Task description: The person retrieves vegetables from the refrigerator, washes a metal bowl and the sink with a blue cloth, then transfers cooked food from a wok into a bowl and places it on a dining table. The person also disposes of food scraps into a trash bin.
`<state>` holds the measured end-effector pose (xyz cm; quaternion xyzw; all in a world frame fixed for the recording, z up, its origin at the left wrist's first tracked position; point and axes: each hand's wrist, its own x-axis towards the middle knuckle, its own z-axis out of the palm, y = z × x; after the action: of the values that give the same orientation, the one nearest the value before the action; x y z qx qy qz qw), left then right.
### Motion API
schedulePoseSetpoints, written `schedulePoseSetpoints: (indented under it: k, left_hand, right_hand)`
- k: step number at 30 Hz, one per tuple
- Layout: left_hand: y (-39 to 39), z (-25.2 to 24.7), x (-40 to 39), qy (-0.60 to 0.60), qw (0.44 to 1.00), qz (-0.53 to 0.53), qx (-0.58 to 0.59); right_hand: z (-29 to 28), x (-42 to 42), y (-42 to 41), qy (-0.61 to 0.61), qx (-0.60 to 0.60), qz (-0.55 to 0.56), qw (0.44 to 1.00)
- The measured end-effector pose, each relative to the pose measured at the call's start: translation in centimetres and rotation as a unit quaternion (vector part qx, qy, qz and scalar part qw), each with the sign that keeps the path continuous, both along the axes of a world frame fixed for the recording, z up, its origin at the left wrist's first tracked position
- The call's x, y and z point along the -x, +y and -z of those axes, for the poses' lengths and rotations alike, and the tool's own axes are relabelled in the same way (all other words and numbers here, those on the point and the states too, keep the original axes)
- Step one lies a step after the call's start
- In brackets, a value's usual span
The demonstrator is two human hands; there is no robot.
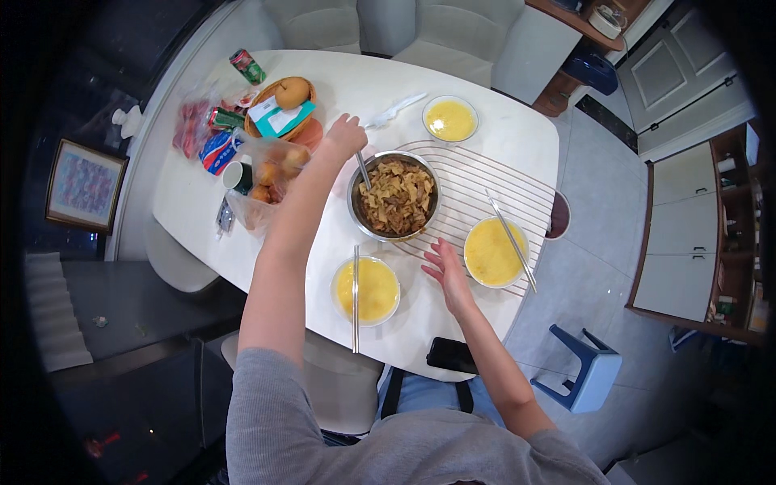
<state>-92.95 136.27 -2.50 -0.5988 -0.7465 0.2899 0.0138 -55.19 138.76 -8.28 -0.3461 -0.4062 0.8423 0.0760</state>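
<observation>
My left hand (347, 136) reaches across the table, gripping the handle of a metal utensil (363, 168). Its lower end dips into a steel bowl (352, 210) of brown, sliced cooked food (397, 199), which hides its tip. My right hand (451, 276) hovers palm inward, fingers apart and holding nothing, between the steel bowl and a bowl of yellow porridge-like food (487, 251). Metal chopsticks (512, 239) lie across that bowl. Another yellow-filled bowl (382, 291) sits nearest me, bridged by metal chopsticks (356, 303). A third such bowl (450, 119) stands at the far side.
On the left are a clear bag of round fruit (267, 176), a dark green cup (237, 176), a wicker basket (311, 91) and a drink can (247, 65). A black phone (451, 355) lies by the near table edge. A blue stool (582, 370) is on the floor.
</observation>
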Motion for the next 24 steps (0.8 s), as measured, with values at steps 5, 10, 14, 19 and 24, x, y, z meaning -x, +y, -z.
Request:
schedulePoseSetpoints:
  k: [5, 10, 14, 19, 24]
  left_hand:
    - [-0.1, 0.2, -1.7, -0.012, 1.000, 0.007, -0.011]
    - [-1.4, -2.0, -3.9, -0.028, 0.991, -0.008, -0.132]
    - [-3.6, -9.0, -12.1, -0.081, 0.941, -0.032, -0.326]
    - [-10.0, -18.1, -29.1, -0.223, 0.823, -0.070, -0.518]
    - [-20.7, -15.7, -50.9, -0.523, 0.574, -0.311, -0.549]
  right_hand:
    - [-1.6, -1.1, 0.2, 0.009, 0.000, 0.005, 1.000]
    - [-4.4, -3.0, 0.7, 0.051, -0.034, -0.015, 0.998]
    - [-5.7, -7.8, 1.4, 0.117, -0.066, -0.020, 0.991]
    - [-8.5, -16.7, 3.5, 0.132, -0.001, 0.002, 0.991]
    - [-10.8, -24.0, 2.2, 0.074, -0.007, -0.038, 0.997]
